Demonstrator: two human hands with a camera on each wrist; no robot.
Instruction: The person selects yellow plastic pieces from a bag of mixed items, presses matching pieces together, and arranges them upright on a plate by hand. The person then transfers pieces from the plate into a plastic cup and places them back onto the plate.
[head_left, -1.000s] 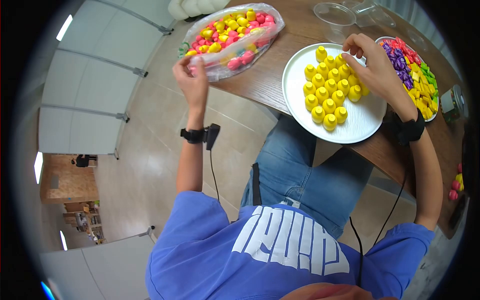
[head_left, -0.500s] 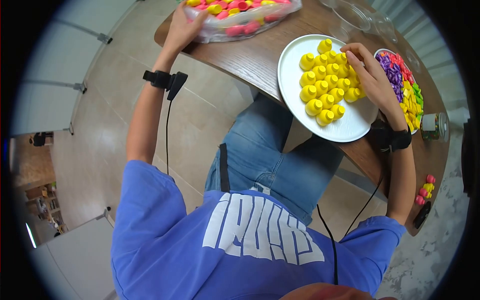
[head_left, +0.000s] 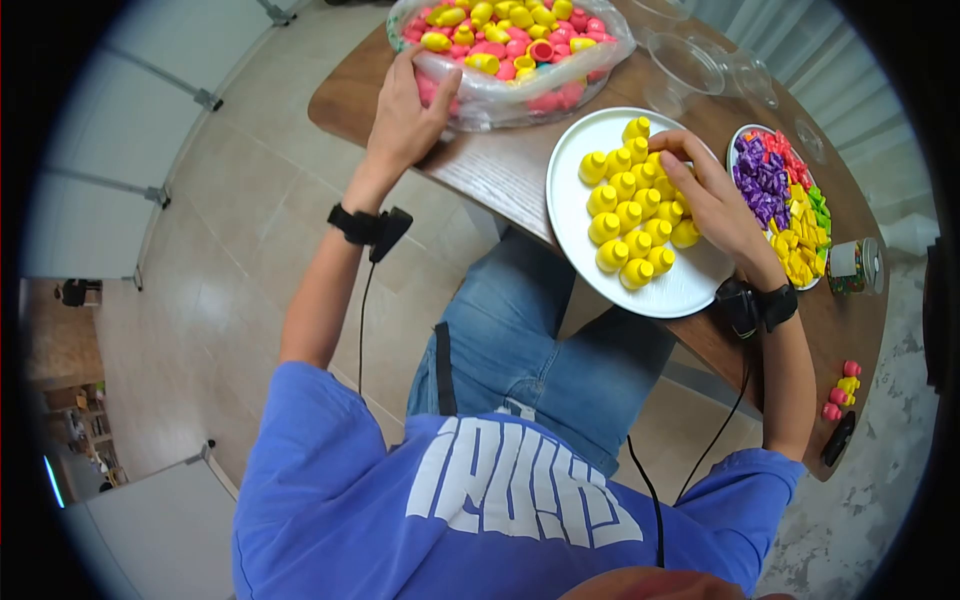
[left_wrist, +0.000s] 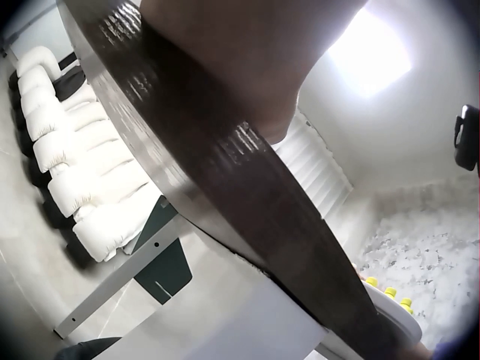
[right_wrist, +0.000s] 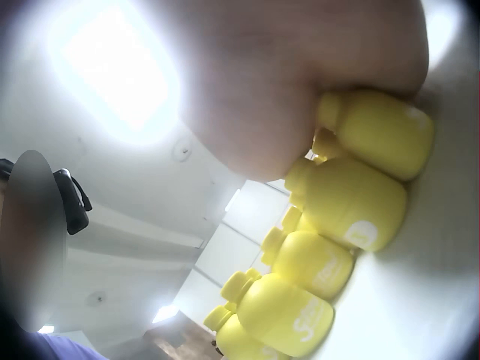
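In the head view a clear plastic bag [head_left: 480, 100] of pink and yellow bottle-shaped pieces lies on the table. The left hand [head_left: 408, 118] rests at its near side, thumb and fingers spread against the plastic. On a round white plate [head_left: 572, 222] stand many small yellow bottles [head_left: 637, 273] in close rows. The right hand [head_left: 712, 200] is over the plate's right part, fingers bent beside the bottles; whether it holds one is hidden. In the right wrist view several yellow bottles [right_wrist: 285, 315] stand beside the hand [right_wrist: 255, 82]. The left wrist view shows part of the left hand [left_wrist: 232, 45] above the table edge.
Right of the plate is another plate [head_left: 735, 150] with purple, red, yellow and green pieces. Clear plastic containers [head_left: 690, 65] are behind. A jar [head_left: 855, 267], pink and yellow pieces [head_left: 840, 398] and a black object [head_left: 838, 438] lie at the right.
The head view has shifted. The left hand has come from the bag's left end to its near side, closer to the plate. The right hand has stayed by the yellow bottles.
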